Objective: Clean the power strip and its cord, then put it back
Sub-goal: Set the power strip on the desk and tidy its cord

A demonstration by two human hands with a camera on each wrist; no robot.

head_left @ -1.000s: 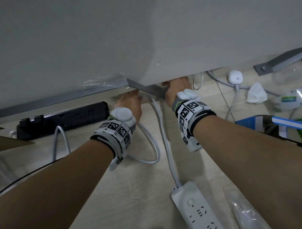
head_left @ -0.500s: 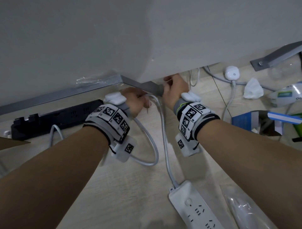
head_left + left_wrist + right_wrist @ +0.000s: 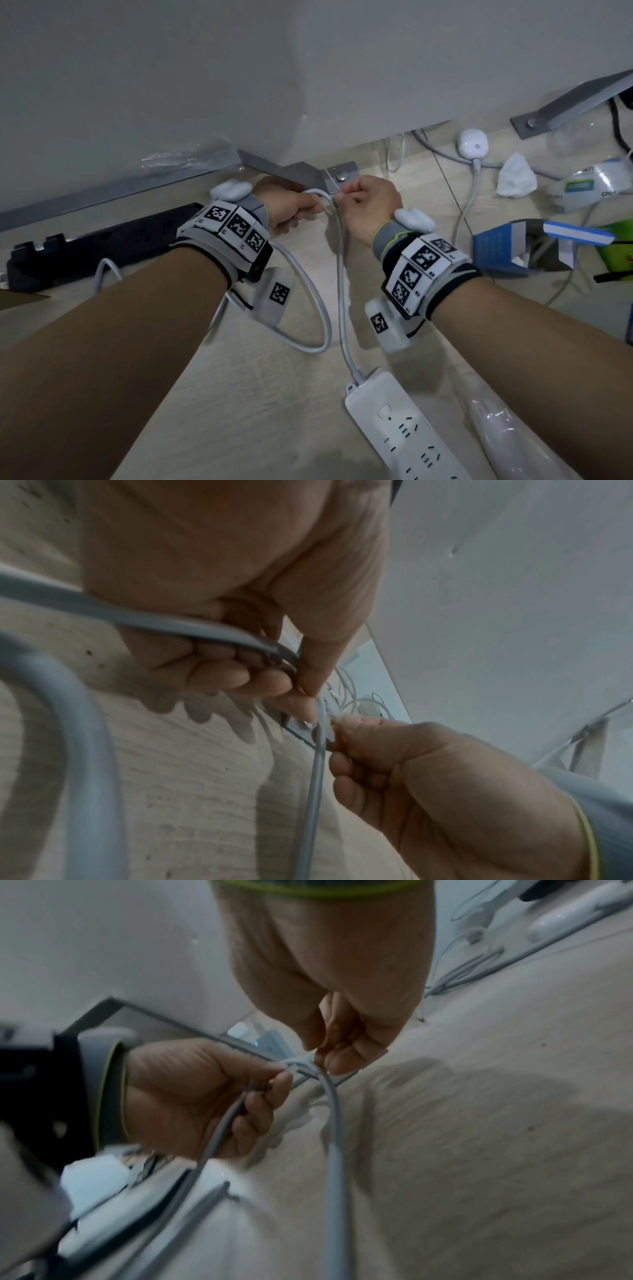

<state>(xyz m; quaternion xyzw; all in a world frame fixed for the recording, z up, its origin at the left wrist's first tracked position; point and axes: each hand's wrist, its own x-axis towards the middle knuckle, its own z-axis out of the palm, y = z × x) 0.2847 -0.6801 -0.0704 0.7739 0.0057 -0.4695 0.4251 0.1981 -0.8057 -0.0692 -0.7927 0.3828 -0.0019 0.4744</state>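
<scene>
The white power strip (image 3: 407, 431) lies on the pale wooden floor at the lower middle of the head view. Its white cord (image 3: 339, 274) runs up from it to both hands, bends there, and loops back down past the left wrist. My left hand (image 3: 317, 210) has its fingers curled round the cord (image 3: 192, 631), thumb and forefinger pinching it at the bend. My right hand (image 3: 342, 198) pinches the same bend from the other side (image 3: 322, 1056). A small white piece shows between the fingertips; what it is I cannot tell.
A grey panel hangs low over the floor, with a metal bracket foot (image 3: 339, 178) just beyond the hands. A black power strip (image 3: 96, 240) lies left. A white plug (image 3: 472, 144), a crumpled tissue (image 3: 515, 176) and a blue box (image 3: 513, 246) lie right. A plastic-wrapped object (image 3: 507, 438) is beside the strip.
Both hands have come back out from under the panel's edge and closed together on the cord's bend. The left wrist has rolled over, and the cord loop has drawn in.
</scene>
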